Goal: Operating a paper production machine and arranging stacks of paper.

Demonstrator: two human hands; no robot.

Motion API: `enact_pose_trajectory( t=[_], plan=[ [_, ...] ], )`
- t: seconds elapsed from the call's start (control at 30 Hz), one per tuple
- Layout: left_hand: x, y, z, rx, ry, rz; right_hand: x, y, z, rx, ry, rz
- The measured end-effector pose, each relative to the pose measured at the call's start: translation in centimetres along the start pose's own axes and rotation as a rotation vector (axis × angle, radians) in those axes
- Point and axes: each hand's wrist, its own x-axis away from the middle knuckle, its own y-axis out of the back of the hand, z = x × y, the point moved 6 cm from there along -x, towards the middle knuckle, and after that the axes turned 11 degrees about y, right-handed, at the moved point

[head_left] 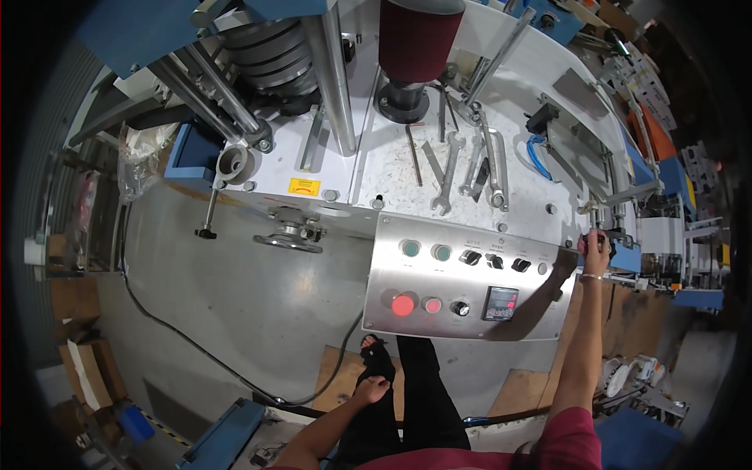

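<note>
Right hand [596,244] gripping the black knob [612,249], just right of control panel [427,270]. Left hand [374,389] loosely closed by trouser leg [364,427], well apart.

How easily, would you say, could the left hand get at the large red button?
Probably yes: nothing visible covers the large red button on the steel control panel, and the left hand looks within a forward reach.

The right fingers [601,241] hide whatever they touch; labels [498,246] on the steel panel [415,276] are too small to read.
</note>
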Motion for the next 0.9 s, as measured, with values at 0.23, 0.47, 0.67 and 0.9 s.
enact_pose_trajectory(
  t=[0.23, 0.47, 0.67, 0.9],
  plan=[
    [0.2, 0.1, -0.4, 0.040, -0.117, -0.075, 1.2, -1.0, 4.1, 0.886, 0.657, -0.072],
    [0.3, 0.5, 0.0, 0.028, 0.049, 0.030, -0.4, -0.5, -1.9, -0.490, -0.470, 0.063],
    [0.3, 0.1, 0.4, 0.009, 0.042, 0.045, -0.4, -0.7, 0.7, 0.223, 0.082, 0.039],
    [0.8, 0.7, -0.5, 0.013, -0.134, -0.110, 1.1, -1.2, 3.2, 0.873, 0.593, -0.037]
  ],
)
